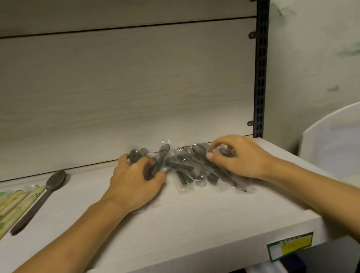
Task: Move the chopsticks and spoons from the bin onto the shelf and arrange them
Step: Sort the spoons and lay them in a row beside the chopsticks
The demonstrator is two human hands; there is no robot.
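Both hands, left hand (pixel 135 184) and right hand (pixel 240 160), grip wrapped spoons (pixel 185 168) on shelf (pixel 187 225).

I could read no text anywhere. A green-bordered price label (pixel 291 248) with a yellow patch was stuck on the front edge of the shelf (pixel 187 225), at about five o'clock from the middle of the view, but its print was too small and blurred for me to make out.

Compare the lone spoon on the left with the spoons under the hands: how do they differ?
The lone spoon looks unwrapped and larger; the spoon pile is in clear wrappers. The lone spoon lies untouched beside the chopsticks; the pile is held by the left hand and right hand. Both are dark and on the shelf.
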